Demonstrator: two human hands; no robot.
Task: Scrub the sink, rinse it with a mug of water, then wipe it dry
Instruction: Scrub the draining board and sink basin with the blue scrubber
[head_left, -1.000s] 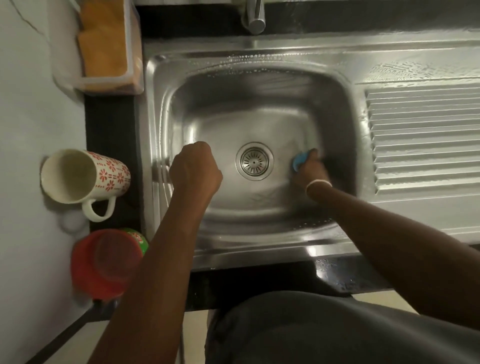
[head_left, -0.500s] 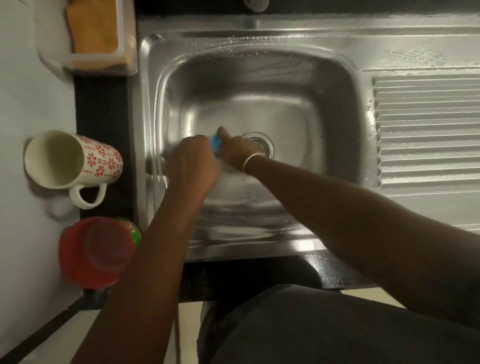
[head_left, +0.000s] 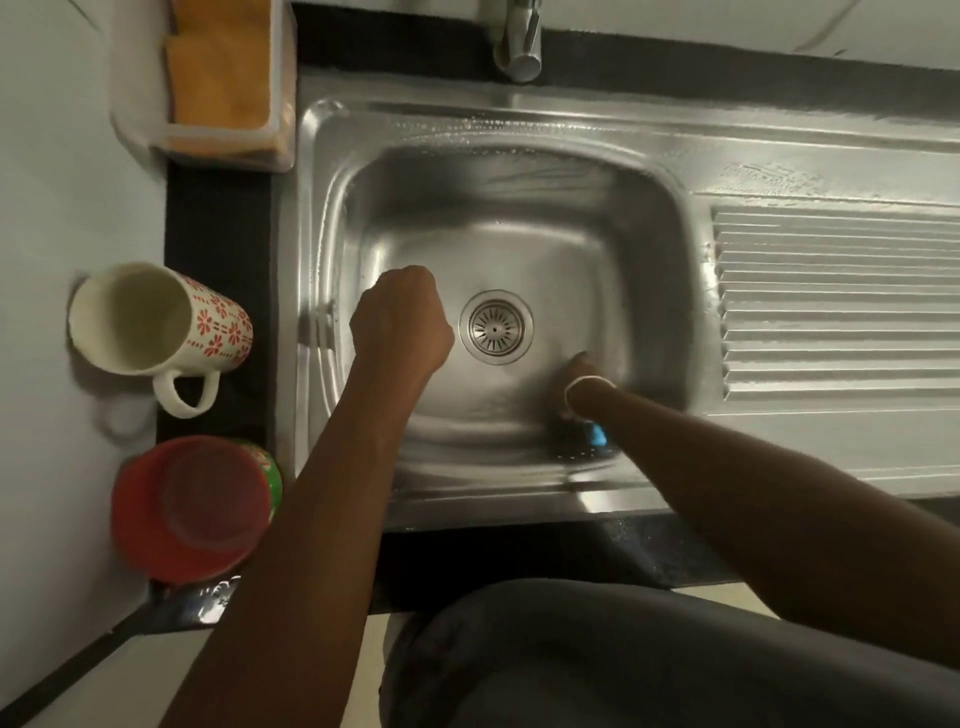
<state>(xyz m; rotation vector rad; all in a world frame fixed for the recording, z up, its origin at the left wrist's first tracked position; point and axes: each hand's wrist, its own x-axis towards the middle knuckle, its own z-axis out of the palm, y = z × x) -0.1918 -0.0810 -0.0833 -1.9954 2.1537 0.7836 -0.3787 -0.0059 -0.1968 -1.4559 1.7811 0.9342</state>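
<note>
Steel sink (head_left: 519, 124) wet, blue scrubber (head_left: 597, 434) inside

Head-worn view, looking steeply down, close over sink (head_left: 519, 119), edges seemingly distorted

One sink (head_left: 332, 156), one mug (head_left: 156, 322), one red cup (head_left: 192, 509), two hands (head_left: 400, 325)

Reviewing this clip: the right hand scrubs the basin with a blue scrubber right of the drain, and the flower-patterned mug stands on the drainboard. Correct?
Not quite. The mug is not on the drainboard; the head view shows it on the dark counter left of the sink. The rest holds: the right hand works the blue scrubber right of the drain.
</note>
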